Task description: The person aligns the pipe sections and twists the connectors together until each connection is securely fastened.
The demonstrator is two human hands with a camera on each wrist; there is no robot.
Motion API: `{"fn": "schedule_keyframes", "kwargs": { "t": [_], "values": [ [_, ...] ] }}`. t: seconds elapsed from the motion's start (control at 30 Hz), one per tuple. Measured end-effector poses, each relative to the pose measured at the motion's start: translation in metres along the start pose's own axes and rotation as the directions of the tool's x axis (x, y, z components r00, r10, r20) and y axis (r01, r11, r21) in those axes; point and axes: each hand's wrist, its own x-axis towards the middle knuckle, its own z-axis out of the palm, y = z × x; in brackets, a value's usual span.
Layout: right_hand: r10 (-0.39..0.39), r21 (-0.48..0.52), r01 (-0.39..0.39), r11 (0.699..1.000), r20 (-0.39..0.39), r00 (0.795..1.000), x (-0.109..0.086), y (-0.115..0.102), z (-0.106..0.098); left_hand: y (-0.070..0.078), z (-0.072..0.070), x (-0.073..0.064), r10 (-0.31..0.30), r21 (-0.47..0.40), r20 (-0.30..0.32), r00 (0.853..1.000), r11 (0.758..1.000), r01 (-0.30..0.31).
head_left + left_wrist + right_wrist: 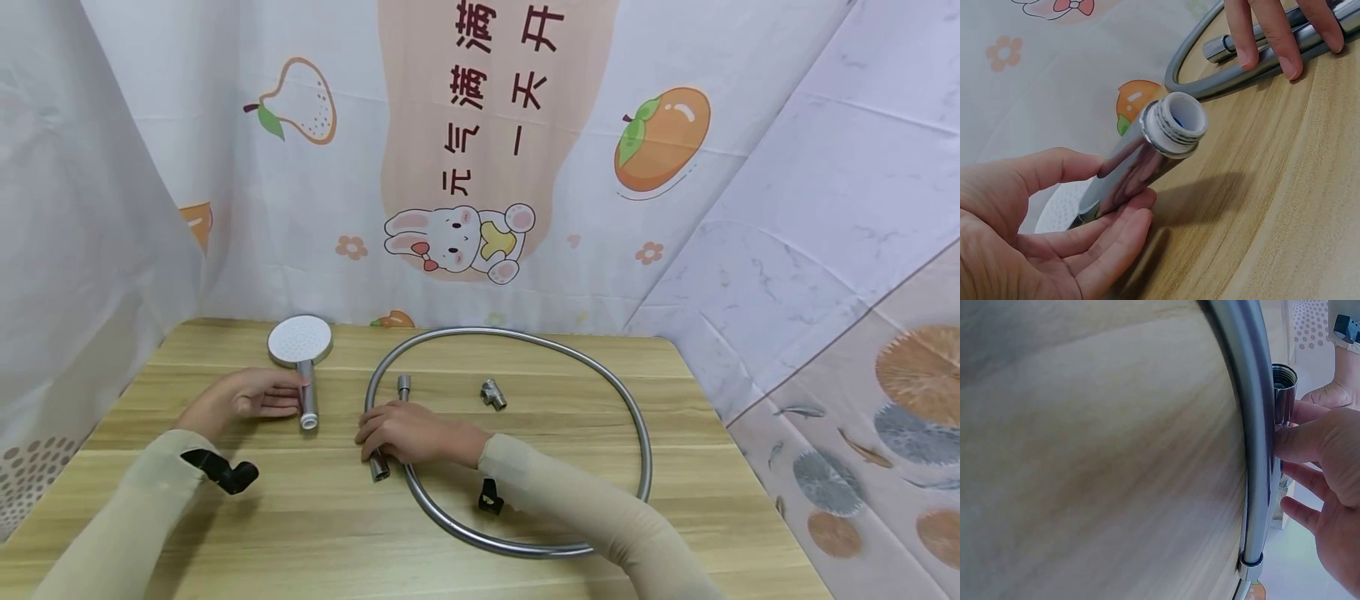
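The left hand (266,393) has the shower head (300,343) by its shiny handle, over on the left of the surface (315,533). Its fingers (1135,231) look light on it, narrow and just pinching. The handle's white screw neck (1182,122) points up and out. The right hand (408,432) has its fingers curled round the bendy hose (480,331), close to one end piece (380,469). The other end piece (404,383) pokes out just past that hand. A little metal joint (493,394) lies inside the hose loop, touching nothing else.

The handle is smooth, so I think it could slip or turn in that light pinch and bang down. The hose looks springy. A quick tug could make the loop swing and sweep the little joint along. The two ends sit near each other, so they could get mixed up. If a screw end goes on crooked, it may jam.
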Motion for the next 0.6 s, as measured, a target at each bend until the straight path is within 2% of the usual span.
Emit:
{"fn": "schedule_keyframes", "kwargs": {
  "t": [0.2, 0.27, 0.37, 0.47, 0.6],
  "values": [
    [0.001, 0.018, -0.001, 1.0, 0.001, 1.0, 0.001, 0.002, 0.003, 0.0, 0.0, 0.0, -0.011, -0.004, 0.011, 1.0, 1.0, 0.011],
    [-0.005, 0.046, 0.006, 0.999, -0.013, 1.0, 0.0, 0.003, 0.002, 0.0, 0.0, 0.0, -0.019, -0.006, 0.016, 1.0, 1.0, 0.019],
    [-0.024, 0.144, 0.034, 0.989, -0.069, 0.997, 0.0, 0.006, 0.0, -0.001, -0.003, 0.002, -0.027, -0.004, 0.033, 0.999, 1.0, 0.027],
    [-0.026, 0.273, 0.063, 0.96, -0.136, 0.99, -0.001, 0.009, -0.003, -0.003, -0.005, 0.003, -0.026, -0.016, 0.033, 0.999, 1.0, 0.027],
    [0.028, 0.451, 0.061, 0.89, -0.188, 0.982, -0.003, 0.013, -0.01, -0.003, -0.007, 0.005, -0.021, -0.022, 0.031, 0.999, 1.0, 0.022]
  ]
}}
